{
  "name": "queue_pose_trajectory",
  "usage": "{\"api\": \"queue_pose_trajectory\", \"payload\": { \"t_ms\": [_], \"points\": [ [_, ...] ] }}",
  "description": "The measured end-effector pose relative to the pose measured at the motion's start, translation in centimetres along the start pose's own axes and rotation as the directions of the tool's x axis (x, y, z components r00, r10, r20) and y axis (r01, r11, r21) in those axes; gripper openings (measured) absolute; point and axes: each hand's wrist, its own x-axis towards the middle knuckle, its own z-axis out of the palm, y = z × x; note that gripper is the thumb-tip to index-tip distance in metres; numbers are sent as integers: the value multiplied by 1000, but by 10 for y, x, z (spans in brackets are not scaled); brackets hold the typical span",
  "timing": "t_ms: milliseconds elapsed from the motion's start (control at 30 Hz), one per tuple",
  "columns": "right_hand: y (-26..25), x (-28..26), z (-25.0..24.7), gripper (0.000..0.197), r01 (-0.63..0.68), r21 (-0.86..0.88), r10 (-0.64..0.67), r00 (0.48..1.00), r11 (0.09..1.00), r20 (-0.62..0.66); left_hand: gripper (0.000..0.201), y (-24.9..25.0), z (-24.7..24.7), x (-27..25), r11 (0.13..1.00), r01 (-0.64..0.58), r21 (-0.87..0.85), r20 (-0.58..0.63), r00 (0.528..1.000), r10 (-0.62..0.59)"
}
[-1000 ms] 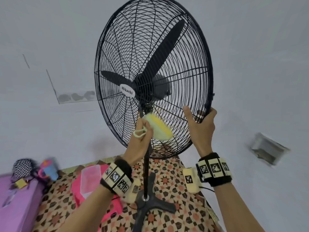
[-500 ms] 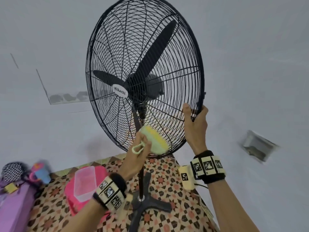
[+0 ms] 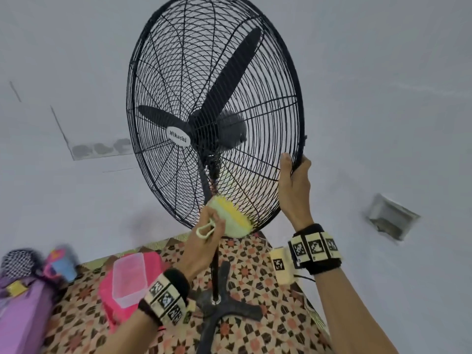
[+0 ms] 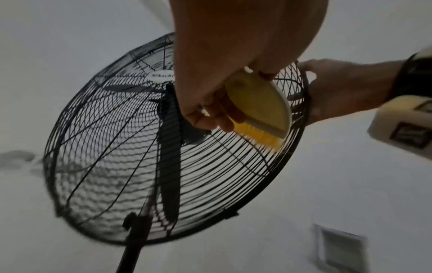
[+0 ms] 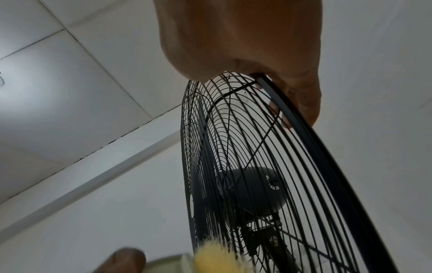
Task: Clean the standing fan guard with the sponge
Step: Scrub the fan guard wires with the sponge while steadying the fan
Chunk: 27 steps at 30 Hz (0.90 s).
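Fan guard [image 3: 178, 72]: tall black cage, rising up and away above both hands.
Right hand [image 3: 293, 185]: clamped on the lower right rim, steadying.
Left hand [image 3: 204, 241]: wrapped round the sponge.
Sponge [image 3: 233, 221]: yellow face against the bottom wires; uncleaned wires lie above, left hand nearest.

The fan guard [image 3: 178, 72] hides the right hand's fingers [image 5: 287, 96] behind its rim. Left of the guard, floor clutter [image 3: 38, 267] is blurred. The sponge [image 5: 210, 258] below the guard is cut off.
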Motion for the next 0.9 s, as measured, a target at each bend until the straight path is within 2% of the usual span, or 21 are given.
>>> {"api": "queue_pose_trajectory", "payload": {
  "t_ms": [33,100,167,233,400,467,567,667,733,800,900],
  "points": [
    [0,0,2,60,9,-5,-9,1000,1000,-1,31,2,-2,0,1000,2,-10,-8,1000,-2],
    [0,1,7,61,26,-21,-27,1000,999,-2,23,26,-1,10,995,-79,-58,-27,997,77],
    [2,0,10,63,35,-33,-35,999,999,4,21,57,2,26,979,-190,-74,-61,981,185],
    [3,-1,7,65,23,-24,-23,1000,999,9,20,66,6,34,972,-217,-91,-80,974,211],
    [-1,-4,-6,61,8,-12,-7,998,1000,68,22,8,7,-4,998,-32,51,-42,999,35],
    [-6,-4,-8,59,16,-26,-13,995,1000,102,24,9,4,-12,997,-7,74,-54,998,11],
    [-8,-1,-13,45,6,-25,-2,988,1000,157,22,55,7,-3,992,-122,26,-79,989,123],
    [2,2,-19,54,-5,-12,7,983,1000,183,24,88,22,12,968,-248,31,-102,963,249],
    [8,2,-23,63,-22,5,20,982,1000,189,23,78,35,6,968,-233,95,-56,969,239],
    [10,3,-26,69,-45,31,39,980,998,196,20,46,42,-14,974,-172,145,-18,984,176],
    [11,5,-27,65,-41,26,34,977,999,210,24,5,40,-42,992,-35,119,-55,998,42]
  ]
}}
